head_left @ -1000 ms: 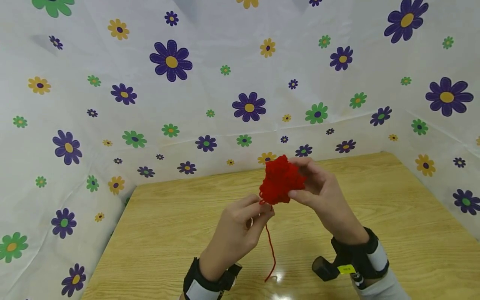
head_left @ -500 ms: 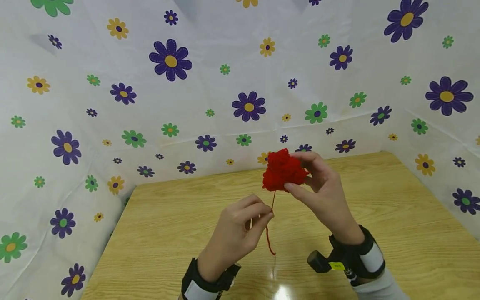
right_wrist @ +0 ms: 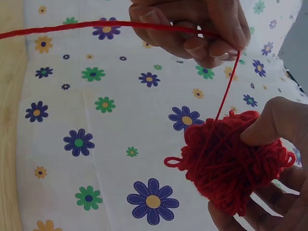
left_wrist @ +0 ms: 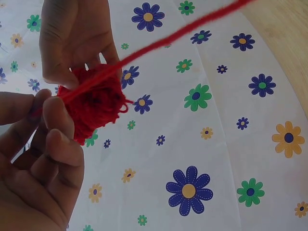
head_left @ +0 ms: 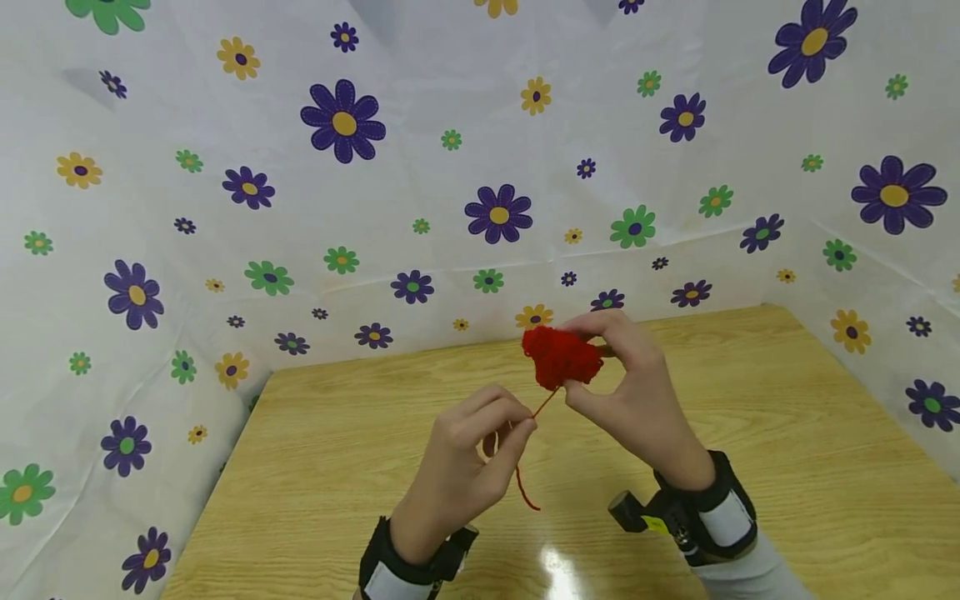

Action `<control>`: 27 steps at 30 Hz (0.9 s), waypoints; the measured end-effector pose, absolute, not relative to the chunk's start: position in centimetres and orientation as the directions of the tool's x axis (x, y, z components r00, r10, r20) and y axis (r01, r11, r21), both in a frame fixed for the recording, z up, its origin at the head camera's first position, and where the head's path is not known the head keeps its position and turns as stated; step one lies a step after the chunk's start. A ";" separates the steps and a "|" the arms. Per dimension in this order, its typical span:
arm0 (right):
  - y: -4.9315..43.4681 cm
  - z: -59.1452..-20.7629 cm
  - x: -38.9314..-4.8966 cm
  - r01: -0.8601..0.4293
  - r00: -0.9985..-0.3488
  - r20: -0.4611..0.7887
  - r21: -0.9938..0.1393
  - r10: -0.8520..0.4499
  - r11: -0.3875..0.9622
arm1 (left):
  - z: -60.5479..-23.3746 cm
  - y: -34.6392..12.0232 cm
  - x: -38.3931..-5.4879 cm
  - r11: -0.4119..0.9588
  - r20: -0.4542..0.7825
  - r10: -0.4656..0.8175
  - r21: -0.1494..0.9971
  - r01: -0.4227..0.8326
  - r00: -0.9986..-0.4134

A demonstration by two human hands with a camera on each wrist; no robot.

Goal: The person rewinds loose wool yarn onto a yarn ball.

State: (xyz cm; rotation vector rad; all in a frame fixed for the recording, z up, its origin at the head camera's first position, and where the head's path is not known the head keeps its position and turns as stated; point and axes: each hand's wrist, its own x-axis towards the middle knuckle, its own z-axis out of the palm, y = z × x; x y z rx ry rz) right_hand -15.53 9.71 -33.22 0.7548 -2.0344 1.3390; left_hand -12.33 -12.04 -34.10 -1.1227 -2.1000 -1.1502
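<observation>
A ball of red yarn [head_left: 561, 358] is held up over the table by my right hand [head_left: 628, 383], thumb on its near side and fingers round the back. In the right wrist view the ball [right_wrist: 231, 163] shows wound strands and a small loop sticking out at its left. My left hand [head_left: 472, 450] pinches the yarn strand [right_wrist: 227, 86] between thumb and fingertips, a short way below and left of the ball. Between the two hands this strand runs straight. Past the left fingers a loose tail [head_left: 525, 490] hangs down, its end curving right.
Beneath both hands lies a wooden table [head_left: 337, 467]. A white flowered cloth [head_left: 420, 167] rises behind it and along both sides. Each wrist wears a black strap with a camera; the right one [head_left: 633, 510] juts inward over the table.
The strand between ball and left hand has come into view and now slants. The ball has turned in my right hand, rising then dipping. My left hand has shifted slightly left.
</observation>
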 end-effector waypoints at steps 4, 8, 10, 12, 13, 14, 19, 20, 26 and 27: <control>9.5 -33.3 -15.5 -0.726 -0.665 0.723 -0.571 -0.184 0.383 | -34.1 -12.1 -12.3 0.278 0.746 0.404 0.452 0.848 -0.530; 9.4 -33.4 -15.6 -0.718 -0.680 0.691 -0.561 -0.244 0.412 | -34.2 -12.2 -12.4 0.267 0.765 0.386 0.443 0.856 -0.516; 9.4 -33.4 -15.6 -0.717 -0.687 0.671 -0.562 -0.279 0.413 | -34.2 -12.3 -12.4 0.265 0.769 0.381 0.441 0.858 -0.513; 9.4 -33.5 -15.7 -0.715 -0.693 0.651 -0.565 -0.310 0.411 | -34.2 -12.3 -12.5 0.264 0.770 0.379 0.441 0.858 -0.513; 9.5 -33.4 -15.7 -0.715 -0.695 0.641 -0.565 -0.326 0.413 | -34.2 -12.2 -12.6 0.261 0.772 0.377 0.442 0.858 -0.512; 9.6 -33.3 -15.8 -0.714 -0.697 0.633 -0.565 -0.338 0.414 | -34.2 -12.0 -12.7 0.257 0.775 0.374 0.441 0.860 -0.510; 10.0 -33.0 -15.8 -0.709 -0.704 0.609 -0.565 -0.366 0.422 | -34.2 -11.6 -13.2 0.250 0.782 0.363 0.442 0.861 -0.507; 10.0 -33.0 -15.8 -0.709 -0.704 0.605 -0.566 -0.372 0.422 | -34.2 -11.5 -13.2 0.252 0.780 0.362 0.446 0.859 -0.511; 9.1 -33.4 -15.5 -0.698 -0.715 0.551 -0.596 -0.430 0.397 | -34.3 -12.5 -13.1 0.287 0.752 0.355 0.479 0.830 -0.556; 8.9 -33.5 -15.5 -0.694 -0.718 0.543 -0.603 -0.435 0.394 | -34.2 -12.7 -13.1 0.294 0.748 0.355 0.480 0.826 -0.561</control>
